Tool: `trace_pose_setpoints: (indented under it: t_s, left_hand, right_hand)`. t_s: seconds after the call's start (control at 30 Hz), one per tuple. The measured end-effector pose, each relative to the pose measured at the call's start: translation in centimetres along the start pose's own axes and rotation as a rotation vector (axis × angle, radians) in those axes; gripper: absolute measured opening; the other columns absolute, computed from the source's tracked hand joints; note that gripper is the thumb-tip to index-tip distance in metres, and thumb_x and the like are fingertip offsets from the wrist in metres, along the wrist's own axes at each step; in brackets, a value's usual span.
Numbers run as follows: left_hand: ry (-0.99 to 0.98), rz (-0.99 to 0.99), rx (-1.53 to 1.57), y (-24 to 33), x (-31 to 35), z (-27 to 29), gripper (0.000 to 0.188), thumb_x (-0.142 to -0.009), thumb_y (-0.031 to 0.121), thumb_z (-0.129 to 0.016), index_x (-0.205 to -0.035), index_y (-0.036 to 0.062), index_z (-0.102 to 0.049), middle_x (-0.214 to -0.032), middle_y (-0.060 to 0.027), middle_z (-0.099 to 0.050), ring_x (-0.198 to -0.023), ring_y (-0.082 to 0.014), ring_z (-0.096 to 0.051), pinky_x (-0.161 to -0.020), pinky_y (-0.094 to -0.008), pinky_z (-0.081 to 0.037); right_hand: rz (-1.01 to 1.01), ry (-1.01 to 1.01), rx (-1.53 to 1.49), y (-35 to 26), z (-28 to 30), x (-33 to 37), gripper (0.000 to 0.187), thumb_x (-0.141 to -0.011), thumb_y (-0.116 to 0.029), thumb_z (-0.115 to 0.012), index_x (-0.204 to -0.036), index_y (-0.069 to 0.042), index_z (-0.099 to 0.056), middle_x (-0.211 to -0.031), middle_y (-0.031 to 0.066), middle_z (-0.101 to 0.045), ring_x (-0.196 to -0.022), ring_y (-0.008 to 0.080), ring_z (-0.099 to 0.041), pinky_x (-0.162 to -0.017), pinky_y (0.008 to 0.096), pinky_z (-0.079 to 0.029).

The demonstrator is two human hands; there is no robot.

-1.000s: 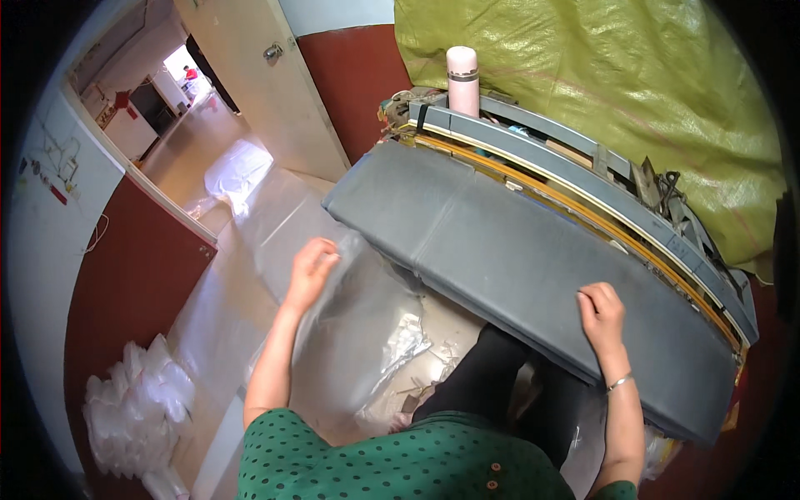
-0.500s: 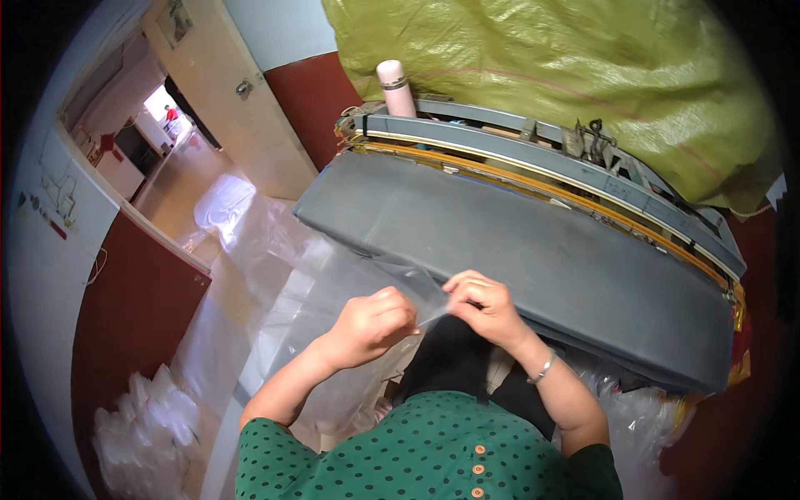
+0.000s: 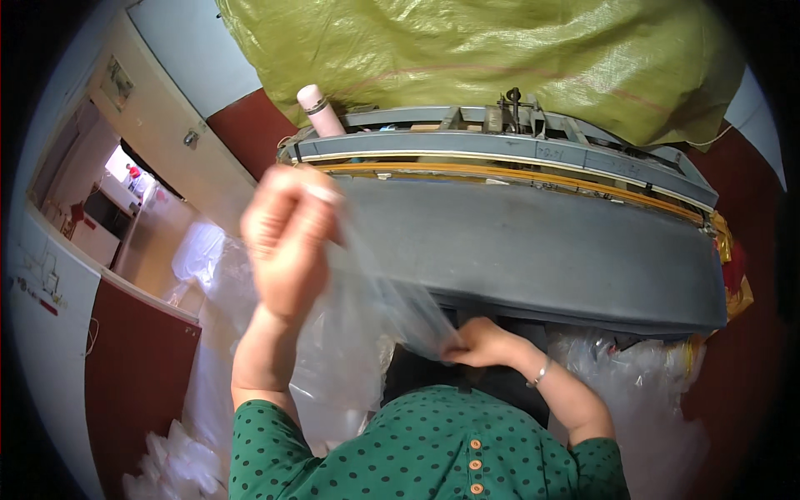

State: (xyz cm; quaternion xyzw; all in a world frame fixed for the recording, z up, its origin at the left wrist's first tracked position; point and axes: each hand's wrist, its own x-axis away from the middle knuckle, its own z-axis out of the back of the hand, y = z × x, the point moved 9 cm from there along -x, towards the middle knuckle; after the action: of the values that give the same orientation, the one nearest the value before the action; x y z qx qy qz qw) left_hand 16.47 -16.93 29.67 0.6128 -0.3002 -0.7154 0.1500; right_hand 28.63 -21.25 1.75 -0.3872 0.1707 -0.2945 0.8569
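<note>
A clear plastic film (image 3: 392,304) stretches slantwise between my two hands. My left hand (image 3: 290,237), raised in front of the padded bench and slightly blurred, is closed on the film's upper end. Lower down, close to my lap, my right hand (image 3: 483,342) pinches its other end; a silver bracelet circles that wrist. More of the sheeting hangs below my left hand and spreads to the left. Beyond the hands lies the long dark grey padded surface (image 3: 517,242), which neither hand visibly touches.
A grey metal frame (image 3: 467,143) with an orange strip runs behind the padded surface, a pink bottle (image 3: 321,110) at its left end. A yellow-green sheet (image 3: 500,54) hangs behind. Plastic bundles (image 3: 179,458) lie lower left, and more plastic (image 3: 617,392) lower right. A door (image 3: 158,108) stands open.
My left hand has risen up and to the left, drawing the film out between the hands. My right hand has moved down toward my lap. The view has shifted to the right.
</note>
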Motion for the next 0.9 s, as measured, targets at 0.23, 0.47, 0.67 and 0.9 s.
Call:
trace_pose_setpoints:
  t_s: [0.23,0.47,0.67,0.9]
  left_hand:
    - [-0.7,0.254,-0.445,-6.7,3.0,-4.9,0.018,-0.081,0.018,-0.064,-0.087,0.0029,-0.056,-0.073,-0.0078,-0.058,-0.062,-0.0188,-0.059,-0.054,-0.0312,-0.045]
    - [-1.27,0.761,-0.278,-19.8,24.7,-3.0,0.012,-0.083,0.022,-0.057,-0.085,0.0096,-0.058,-0.077,-0.0108,-0.061,-0.075,-0.0279,-0.059,-0.067,-0.0386,-0.044]
    - [-1.296,0.762,-0.94,-28.9,29.6,15.6,0.015,-0.08,0.016,-0.056,-0.093,0.0113,-0.061,-0.087,-0.0148,-0.063,-0.081,-0.034,-0.059,-0.071,-0.0415,-0.046]
    - [0.25,0.182,-1.724,-15.8,-0.3,39.0,0.015,-0.086,0.016,-0.054,-0.087,0.0008,-0.055,-0.079,-0.008,-0.054,-0.075,-0.0191,-0.052,-0.066,-0.0351,-0.043]
  right_hand:
    - [-0.649,1.132,0.131,5.9,14.2,31.5,0.013,-0.084,-0.007,-0.052,-0.079,0.0,-0.061,-0.068,-0.0003,-0.053,-0.062,0.0076,-0.047,-0.055,0.0251,-0.04]
    - [-1.058,2.012,0.876,-4.6,22.8,71.9,0.029,-0.091,-0.022,-0.046,-0.111,-0.006,-0.06,-0.113,0.0064,-0.061,-0.102,0.018,-0.057,-0.09,0.0297,-0.041]
    - [-1.239,1.476,1.461,-1.8,27.8,70.5,0.033,-0.09,-0.024,-0.041,-0.115,-0.011,-0.058,-0.117,0.0088,-0.058,-0.108,0.0252,-0.054,-0.092,0.0337,-0.039]
    - [-1.336,1.013,1.093,12.2,27.6,42.2,0.015,-0.088,-0.014,-0.044,-0.088,-0.007,-0.057,-0.092,0.0147,-0.061,-0.085,0.037,-0.058,-0.068,0.0445,-0.045]
